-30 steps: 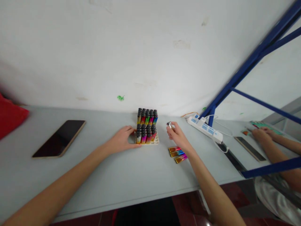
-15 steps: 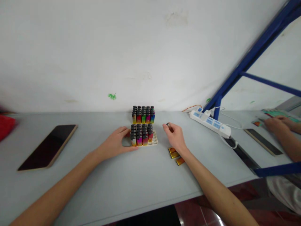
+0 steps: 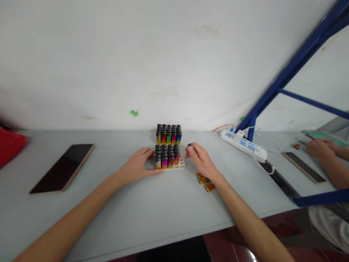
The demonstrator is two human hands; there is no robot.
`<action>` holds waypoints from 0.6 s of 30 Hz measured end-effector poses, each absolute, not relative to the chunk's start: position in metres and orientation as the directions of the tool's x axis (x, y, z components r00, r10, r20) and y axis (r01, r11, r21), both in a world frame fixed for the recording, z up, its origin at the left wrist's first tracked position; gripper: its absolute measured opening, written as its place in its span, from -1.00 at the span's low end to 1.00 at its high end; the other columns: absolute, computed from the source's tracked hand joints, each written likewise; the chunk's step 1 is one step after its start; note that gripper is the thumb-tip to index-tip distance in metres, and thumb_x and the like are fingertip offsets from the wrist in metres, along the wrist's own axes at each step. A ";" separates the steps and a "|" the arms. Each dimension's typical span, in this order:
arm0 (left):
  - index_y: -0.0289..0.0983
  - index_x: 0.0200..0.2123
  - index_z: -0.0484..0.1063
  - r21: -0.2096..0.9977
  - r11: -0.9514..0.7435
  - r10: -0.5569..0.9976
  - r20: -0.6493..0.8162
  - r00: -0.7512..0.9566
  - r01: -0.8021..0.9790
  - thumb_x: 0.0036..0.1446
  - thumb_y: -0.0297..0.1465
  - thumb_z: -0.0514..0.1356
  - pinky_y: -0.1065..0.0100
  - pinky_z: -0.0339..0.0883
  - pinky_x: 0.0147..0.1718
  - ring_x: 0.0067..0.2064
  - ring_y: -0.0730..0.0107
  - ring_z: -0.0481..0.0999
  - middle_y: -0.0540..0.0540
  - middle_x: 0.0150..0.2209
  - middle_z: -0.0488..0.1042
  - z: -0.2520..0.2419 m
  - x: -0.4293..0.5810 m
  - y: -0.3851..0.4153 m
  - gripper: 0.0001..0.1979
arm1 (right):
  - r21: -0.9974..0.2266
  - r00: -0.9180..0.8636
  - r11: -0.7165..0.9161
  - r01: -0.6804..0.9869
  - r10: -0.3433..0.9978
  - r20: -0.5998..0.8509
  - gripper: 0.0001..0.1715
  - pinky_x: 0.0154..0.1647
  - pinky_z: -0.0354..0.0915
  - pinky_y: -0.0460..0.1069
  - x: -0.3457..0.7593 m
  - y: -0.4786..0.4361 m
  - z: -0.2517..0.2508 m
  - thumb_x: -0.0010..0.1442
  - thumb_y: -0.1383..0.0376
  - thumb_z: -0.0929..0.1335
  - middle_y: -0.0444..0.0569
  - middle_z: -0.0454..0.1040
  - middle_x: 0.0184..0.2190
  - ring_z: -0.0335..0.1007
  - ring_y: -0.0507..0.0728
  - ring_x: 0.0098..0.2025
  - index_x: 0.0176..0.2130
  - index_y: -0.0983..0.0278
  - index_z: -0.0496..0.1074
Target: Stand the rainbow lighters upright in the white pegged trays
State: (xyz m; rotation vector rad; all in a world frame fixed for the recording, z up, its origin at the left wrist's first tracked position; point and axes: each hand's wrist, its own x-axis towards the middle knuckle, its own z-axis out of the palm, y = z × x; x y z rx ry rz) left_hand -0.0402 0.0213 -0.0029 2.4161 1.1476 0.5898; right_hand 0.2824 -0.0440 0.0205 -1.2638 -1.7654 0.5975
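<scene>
My left hand (image 3: 137, 163) grips the left side of a white tray (image 3: 178, 167), thumb along its front edge and fingers behind. Several lighters (image 3: 164, 163) with black tops and coloured bodies stand upright in it; slots at its right side are bare. Just right of the tray, my right hand (image 3: 201, 158) pinches a lighter (image 3: 190, 145), of which only the dark top shows. Below that hand, several gold-coloured lighters (image 3: 209, 187) lie flat on the table, partly hidden by the wrist. A second block of upright lighters (image 3: 168, 135) stands behind the tray.
A dark flat tablet-like slab (image 3: 62, 167) lies on the left, with a red item (image 3: 11, 145) beyond it. On the right are a white power strip (image 3: 244, 144) with cables and a blue metal frame (image 3: 289, 69). Past it, another person's hands (image 3: 321, 147) work.
My right hand has moved left with the lighter, closer to the tray's right side. My left hand keeps its hold on the tray. The whole view has shifted slightly.
</scene>
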 end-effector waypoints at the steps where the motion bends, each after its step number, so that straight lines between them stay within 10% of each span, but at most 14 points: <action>1: -0.11 -0.08 0.63 0.516 -0.586 0.792 0.206 0.574 0.624 0.11 0.31 0.49 -0.04 0.61 0.11 -0.02 -0.16 0.68 -0.19 -0.04 0.68 -0.004 -0.040 0.022 -0.35 | -0.719 -0.144 0.403 0.565 0.907 0.396 -0.32 -0.04 0.47 0.09 0.282 -0.046 0.023 0.69 -0.29 0.20 0.00 0.56 -0.24 0.53 0.22 -0.17 -0.24 0.12 0.35; 7: -0.13 -0.02 0.66 0.535 -0.604 0.775 0.221 0.591 0.591 0.13 0.31 0.49 -0.04 0.59 0.17 0.02 -0.18 0.67 -0.21 -0.01 0.70 -0.005 -0.039 0.021 -0.33 | -0.639 -0.230 0.379 0.669 0.924 0.307 -0.22 -0.26 0.27 0.03 0.279 -0.053 0.026 0.69 -0.33 0.20 -0.15 0.39 -0.49 0.31 0.13 -0.40 -0.39 0.10 0.19; 18: -0.15 0.02 0.65 0.535 -0.607 0.773 0.224 0.594 0.588 0.18 0.26 0.47 -0.03 0.58 0.20 0.09 -0.21 0.69 -0.21 0.01 0.70 -0.002 -0.036 0.019 -0.35 | -0.526 -0.411 0.495 0.692 0.869 0.277 -0.46 -0.11 0.45 0.05 0.276 -0.057 0.019 0.76 -0.13 0.28 0.01 0.66 -0.23 0.58 0.21 -0.22 -0.14 0.16 0.50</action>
